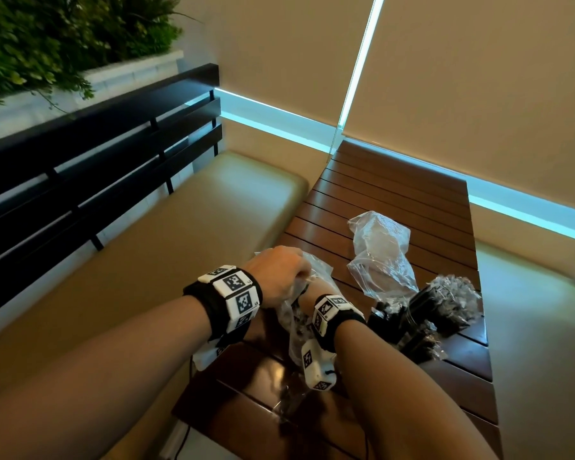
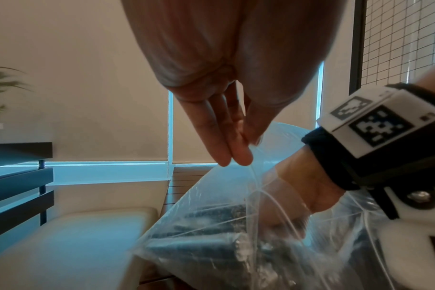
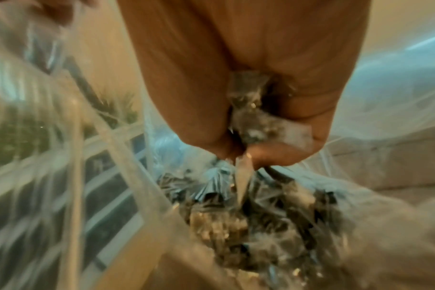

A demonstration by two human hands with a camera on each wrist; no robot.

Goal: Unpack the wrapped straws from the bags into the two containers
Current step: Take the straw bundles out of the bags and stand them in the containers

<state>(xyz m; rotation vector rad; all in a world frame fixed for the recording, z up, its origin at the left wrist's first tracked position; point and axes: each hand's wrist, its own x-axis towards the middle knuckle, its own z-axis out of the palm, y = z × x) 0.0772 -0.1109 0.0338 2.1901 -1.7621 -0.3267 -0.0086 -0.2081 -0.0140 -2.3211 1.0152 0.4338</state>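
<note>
**Right hand deep in straw bag, left hand pinching the rim**

Slatted wooden surface [image 1: 395, 190], set between two cream bench cushions [image 1: 166, 247]. Both forearms reach in from the near edge, each with a marker-tagged wrist band.

Left hand [image 1: 279, 270]: raised at the near-left corner of the surface. In the left wrist view its fingers [image 2: 226, 141] lie straight and together, thumb pressed against them, pinching the rim of a clear plastic bag [image 2: 211, 225] and holding the mouth up and open.

Right hand [image 2: 308, 188]: plunged past the wrist into that same bag; in the head view only the band shows above the plastic. Right wrist view, blurred: its fingers are curled tight around a clump of wrapped straws [image 3: 258, 121], dark with crinkled clear wrapping. More straws lie heaped below the hand in the bottom of the bag.

A second clear bag [image 1: 379, 254] lies crumpled and flat further back on the surface, well apart from the hands.

Black containers [image 1: 425, 313] stand just right of the right wrist, near the right edge; wrapped straws [image 1: 455, 290] already bristle out of the top. How many containers stand there I cannot tell; they overlap.

Beyond: dark slatted bench back, green plants in a white planter [image 1: 47, 44], beige blinds.
</note>
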